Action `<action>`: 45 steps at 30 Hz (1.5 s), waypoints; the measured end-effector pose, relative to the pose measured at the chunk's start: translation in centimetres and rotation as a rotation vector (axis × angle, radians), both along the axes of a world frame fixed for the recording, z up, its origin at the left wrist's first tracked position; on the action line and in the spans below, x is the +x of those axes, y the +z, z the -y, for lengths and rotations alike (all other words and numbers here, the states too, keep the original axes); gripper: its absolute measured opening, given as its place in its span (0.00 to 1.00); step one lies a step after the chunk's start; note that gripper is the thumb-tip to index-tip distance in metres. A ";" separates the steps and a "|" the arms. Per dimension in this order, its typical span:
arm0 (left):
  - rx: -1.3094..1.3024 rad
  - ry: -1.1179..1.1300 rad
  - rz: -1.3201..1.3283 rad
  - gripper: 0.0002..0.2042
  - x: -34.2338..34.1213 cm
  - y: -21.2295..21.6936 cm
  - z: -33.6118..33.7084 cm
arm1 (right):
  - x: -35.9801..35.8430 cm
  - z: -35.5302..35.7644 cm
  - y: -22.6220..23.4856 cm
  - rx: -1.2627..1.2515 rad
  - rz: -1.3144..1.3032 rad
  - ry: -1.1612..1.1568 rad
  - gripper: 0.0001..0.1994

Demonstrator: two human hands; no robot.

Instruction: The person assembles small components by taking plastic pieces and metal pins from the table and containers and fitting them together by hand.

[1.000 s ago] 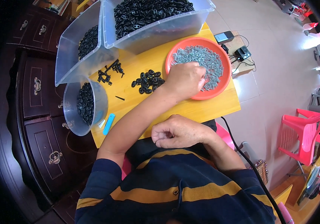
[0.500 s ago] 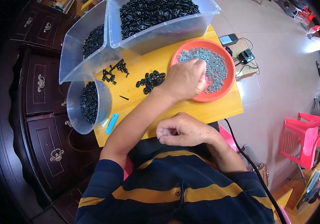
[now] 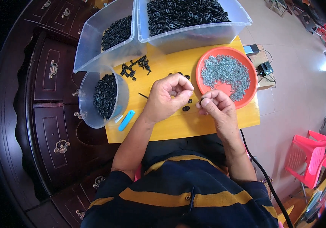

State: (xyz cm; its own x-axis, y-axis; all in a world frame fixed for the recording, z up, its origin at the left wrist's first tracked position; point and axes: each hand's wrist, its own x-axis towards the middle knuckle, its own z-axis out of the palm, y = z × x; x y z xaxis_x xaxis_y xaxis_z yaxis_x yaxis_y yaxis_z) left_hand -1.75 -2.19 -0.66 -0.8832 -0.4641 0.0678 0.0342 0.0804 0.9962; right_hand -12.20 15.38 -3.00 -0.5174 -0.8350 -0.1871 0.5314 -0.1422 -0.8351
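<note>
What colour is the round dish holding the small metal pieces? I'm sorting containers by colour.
Orange-red; the dish shows clearly in the head view.

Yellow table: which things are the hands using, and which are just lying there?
In use: left hand; right hand pinching a small black part; orange tray of grey metal bits; loose black parts.

Lying about: blue tool; round tub; two clear bins; pink chair.

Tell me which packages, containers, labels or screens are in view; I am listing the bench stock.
Large clear tub: table's far edge, rectangular, full of black parts.
Second clear tub: far left, rectangular, black parts inside.
Round clear bucket: table's left edge, black parts inside.
Orange tray: right, round, holds grey metal pieces.
No labels or screens can be made out.
</note>
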 end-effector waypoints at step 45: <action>-0.356 -0.096 0.149 0.14 -0.4 2.4 -1.7 | 0.8 0.2 0.0 0.086 -0.334 -0.191 0.07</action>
